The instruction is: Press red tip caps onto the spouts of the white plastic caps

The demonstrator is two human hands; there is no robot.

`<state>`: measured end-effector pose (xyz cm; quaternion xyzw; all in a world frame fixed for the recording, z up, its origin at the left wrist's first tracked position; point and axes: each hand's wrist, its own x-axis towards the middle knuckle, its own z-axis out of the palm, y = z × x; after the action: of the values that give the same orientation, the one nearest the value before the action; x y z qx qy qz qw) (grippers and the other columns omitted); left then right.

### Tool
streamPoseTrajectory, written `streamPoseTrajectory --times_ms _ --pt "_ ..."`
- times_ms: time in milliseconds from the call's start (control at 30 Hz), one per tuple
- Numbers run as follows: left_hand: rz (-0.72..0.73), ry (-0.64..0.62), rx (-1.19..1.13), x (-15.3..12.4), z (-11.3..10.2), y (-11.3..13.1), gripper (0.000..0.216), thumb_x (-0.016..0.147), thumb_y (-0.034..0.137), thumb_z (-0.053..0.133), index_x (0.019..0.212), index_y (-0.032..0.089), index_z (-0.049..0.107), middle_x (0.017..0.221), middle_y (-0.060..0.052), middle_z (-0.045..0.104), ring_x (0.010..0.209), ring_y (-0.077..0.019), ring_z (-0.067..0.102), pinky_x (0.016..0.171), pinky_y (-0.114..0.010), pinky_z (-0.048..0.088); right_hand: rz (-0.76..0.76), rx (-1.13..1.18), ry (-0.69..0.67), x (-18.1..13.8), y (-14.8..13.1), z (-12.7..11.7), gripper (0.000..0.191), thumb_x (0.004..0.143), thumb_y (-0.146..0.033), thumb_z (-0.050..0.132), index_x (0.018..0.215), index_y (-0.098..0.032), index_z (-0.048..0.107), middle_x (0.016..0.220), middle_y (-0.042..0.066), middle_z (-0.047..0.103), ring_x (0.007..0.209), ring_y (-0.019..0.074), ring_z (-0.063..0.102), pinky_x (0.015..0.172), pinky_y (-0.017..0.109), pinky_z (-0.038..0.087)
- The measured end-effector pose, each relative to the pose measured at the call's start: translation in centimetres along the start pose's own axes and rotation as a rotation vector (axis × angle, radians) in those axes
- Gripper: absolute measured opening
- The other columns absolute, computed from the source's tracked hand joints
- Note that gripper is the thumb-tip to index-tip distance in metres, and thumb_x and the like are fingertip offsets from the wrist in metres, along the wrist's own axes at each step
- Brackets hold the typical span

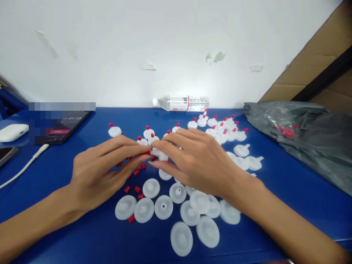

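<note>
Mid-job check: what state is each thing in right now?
Left hand: pinching a red cap
Right hand: holding a white lid
Far lids: capped in red
Near lids: uncapped
Loose red caps: scattered on the blue table
Bottle: lying on its side, white cap on
Phone: screen lit
Grey bag: crumpled

Two hands (100, 170) (196, 159), dozens of lids (181, 239), one bottle (181, 103)

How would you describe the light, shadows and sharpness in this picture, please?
All in the head view: bright light on the white wall; a darker, seemingly shadowed patch of the blue table beneath the left hand and right hand; glints on the clear bottle, whose small print is too soft to read; blocky pixelation around the phone.
</note>
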<state>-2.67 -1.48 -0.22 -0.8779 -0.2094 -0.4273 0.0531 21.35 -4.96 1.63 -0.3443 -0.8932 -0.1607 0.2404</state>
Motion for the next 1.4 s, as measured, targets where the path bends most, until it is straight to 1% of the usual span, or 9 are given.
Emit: streamPoseTrajectory --times_ms 133,300,500,667,767,900,1100,1233,1400 --pt "-0.006 0.010 0.013 0.1 -0.2 0.2 0.020 0.096 0.008 0.076 0.109 0.023 0.076 0.096 0.002 0.080 0.073 -0.0091 0.072 0.066 -0.019 0.056 0.015 0.002 -0.003 0.0 -0.1 0.0 0.032 0.112 -0.038 0.055 0.124 -0.013 0.071 0.105 0.008 0.079 0.097 0.0227 0.072 0.082 0.038 0.052" --pt "-0.037 0.009 0.028 0.2 -0.5 0.6 0.015 0.098 0.012 0.075 0.107 0.023 0.076 0.095 0.003 0.080 0.057 -0.0050 0.062 0.056 -0.018 0.053 0.069 -0.020 -0.011 -0.1 -0.1 0.0 0.039 0.112 -0.043 0.053 0.129 -0.011 0.069 0.109 0.010 0.080 0.099 0.0233 0.071 0.084 0.039 0.052" --pt "-0.016 -0.002 0.027 0.3 -0.4 0.5 0.015 0.096 0.010 0.076 0.106 0.021 0.076 0.094 0.002 0.079 0.059 -0.0049 0.064 0.057 -0.018 0.052 0.049 -0.019 -0.018 -0.1 -0.1 0.1 0.038 0.112 -0.044 0.053 0.124 -0.012 0.071 0.103 0.008 0.079 0.096 0.0240 0.073 0.081 0.038 0.051" --pt "-0.031 -0.024 0.049 0.5 -0.4 0.7 0.015 0.098 0.012 0.075 0.107 0.024 0.075 0.093 0.003 0.080 0.061 -0.0057 0.066 0.055 -0.019 0.051 0.029 -0.036 -0.014 -0.1 0.0 0.1 0.037 0.113 -0.044 0.052 0.122 -0.013 0.072 0.099 0.007 0.079 0.092 0.0219 0.072 0.077 0.036 0.048" --pt "-0.026 -0.031 0.037 0.4 -0.4 0.6 0.014 0.099 0.013 0.076 0.109 0.024 0.075 0.095 0.003 0.080 0.064 -0.0065 0.068 0.058 -0.019 0.052 0.011 -0.062 0.025 -0.1 0.2 0.2 0.037 0.112 -0.045 0.055 0.120 -0.013 0.073 0.099 0.006 0.080 0.091 0.0212 0.072 0.077 0.036 0.047" --pt "-0.014 -0.003 0.029 0.2 -0.3 0.5 0.017 0.096 0.010 0.078 0.109 0.022 0.076 0.096 0.002 0.080 0.070 -0.0068 0.070 0.064 -0.018 0.053 -0.015 -0.086 0.091 -0.2 0.4 0.2 0.037 0.109 -0.043 0.060 0.120 -0.011 0.074 0.098 0.007 0.080 0.090 0.0223 0.073 0.076 0.037 0.046" --pt "-0.064 -0.005 0.028 -0.2 -0.1 0.4 0.015 0.099 0.015 0.076 0.110 0.025 0.076 0.099 0.006 0.080 0.074 -0.0063 0.071 0.066 -0.018 0.054 -0.057 -0.095 0.209 -0.2 0.6 0.2 0.035 0.107 -0.042 0.064 0.116 -0.010 0.076 0.100 0.007 0.079 0.088 0.0220 0.070 0.075 0.036 0.047" --pt "-0.104 0.000 -0.011 -0.3 0.1 0.2 0.013 0.101 0.017 0.073 0.111 0.026 0.076 0.100 0.006 0.080 0.079 -0.0094 0.073 0.074 -0.022 0.058 -0.061 -0.088 0.220 -0.2 0.5 0.3 0.038 0.105 -0.044 0.066 0.114 -0.009 0.076 0.099 0.008 0.078 0.089 0.0216 0.069 0.074 0.036 0.047" --pt "-0.060 -0.002 -0.006 -0.5 0.1 -0.3 0.015 0.099 0.014 0.076 0.111 0.022 0.076 0.101 0.005 0.080 0.081 -0.0063 0.072 0.077 -0.017 0.057 -0.062 -0.074 0.218 -0.2 0.5 0.3 0.036 0.108 -0.042 0.063 0.113 -0.009 0.076 0.099 0.008 0.078 0.088 0.0200 0.068 0.076 0.034 0.047"
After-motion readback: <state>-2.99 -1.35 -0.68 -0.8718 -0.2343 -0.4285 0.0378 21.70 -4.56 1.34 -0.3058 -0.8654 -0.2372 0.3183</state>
